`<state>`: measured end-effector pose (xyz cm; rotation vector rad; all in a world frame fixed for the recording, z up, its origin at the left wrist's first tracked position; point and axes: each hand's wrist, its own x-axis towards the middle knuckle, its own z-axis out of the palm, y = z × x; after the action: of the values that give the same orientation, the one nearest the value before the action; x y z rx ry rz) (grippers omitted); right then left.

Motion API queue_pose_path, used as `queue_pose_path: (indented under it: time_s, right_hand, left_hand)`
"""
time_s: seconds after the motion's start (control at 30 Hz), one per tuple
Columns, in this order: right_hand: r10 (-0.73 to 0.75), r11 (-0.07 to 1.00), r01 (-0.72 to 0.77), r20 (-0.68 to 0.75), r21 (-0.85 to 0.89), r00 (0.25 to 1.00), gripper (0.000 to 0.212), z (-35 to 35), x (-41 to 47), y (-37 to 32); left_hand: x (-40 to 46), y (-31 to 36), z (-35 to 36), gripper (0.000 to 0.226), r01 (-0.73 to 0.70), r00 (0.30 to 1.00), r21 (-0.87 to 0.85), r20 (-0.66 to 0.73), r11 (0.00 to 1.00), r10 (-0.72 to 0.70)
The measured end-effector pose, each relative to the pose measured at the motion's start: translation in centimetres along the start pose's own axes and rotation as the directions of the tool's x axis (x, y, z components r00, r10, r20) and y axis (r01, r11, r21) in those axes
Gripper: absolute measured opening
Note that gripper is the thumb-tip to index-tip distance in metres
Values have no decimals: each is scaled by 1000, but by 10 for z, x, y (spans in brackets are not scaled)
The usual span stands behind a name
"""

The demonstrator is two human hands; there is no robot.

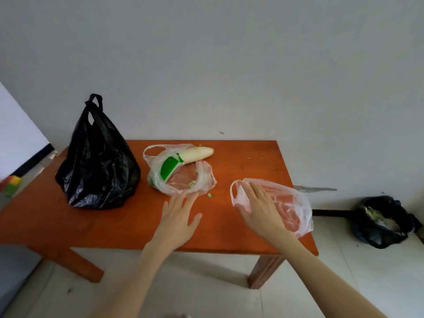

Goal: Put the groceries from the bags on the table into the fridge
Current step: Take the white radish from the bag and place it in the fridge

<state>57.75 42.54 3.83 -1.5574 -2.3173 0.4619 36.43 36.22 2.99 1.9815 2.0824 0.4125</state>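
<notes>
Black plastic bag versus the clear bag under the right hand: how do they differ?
The black plastic bag stands tall, opaque, contents hidden, handles up, untouched. The clear thin plastic bag lies flat near the table's right edge, pinkish contents showing, the right hand over its handle end. Both sit on the orange wooden table.

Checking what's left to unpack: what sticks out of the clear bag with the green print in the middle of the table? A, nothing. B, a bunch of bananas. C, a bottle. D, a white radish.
D: a long white radish pokes out of the clear bag toward the wall, lying on the table.
</notes>
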Motion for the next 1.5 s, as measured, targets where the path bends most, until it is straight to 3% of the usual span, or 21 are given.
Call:
queue_pose_path:
  time_s: [0.43, 0.73, 0.87, 1.1, 1.23, 1.37, 1.5]
  right_hand:
    - [170, 986, -166, 186, -32, 968, 62, 95, 222, -24]
    - [263, 964, -263, 313, -44, 913, 64, 146, 296, -15]
    - [241, 969, -242, 385, -46, 891, 66, 169, 318, -6]
    - [42, 997, -64, 457, 32, 889, 79, 207, 336, -6]
    - [52, 999, -42, 513, -30, 857, 70, 219, 335, -1]
    - [53, 997, -76, 505, 25, 861, 67, 219, 338, 2]
    - [95, 969, -200, 529, 145, 843, 60, 214, 343, 0]
  left_hand:
    - [234, -120, 0, 49, -129, 990, 39, 56, 991, 127]
    - [341, -149, 28, 48, -222, 964, 72, 166, 972, 207]
    - [374, -158, 52, 55, -223, 960, 146, 204, 964, 192]
    - [413, -172, 71, 85, -190, 950, 294, 296, 937, 99]
    - [430, -176, 74, 85, -197, 944, 351, 321, 915, 80]
    - [431, -183, 71, 82, -235, 953, 344, 265, 909, 146]
    - [421, -186, 53, 77, -230, 971, 261, 133, 938, 201]
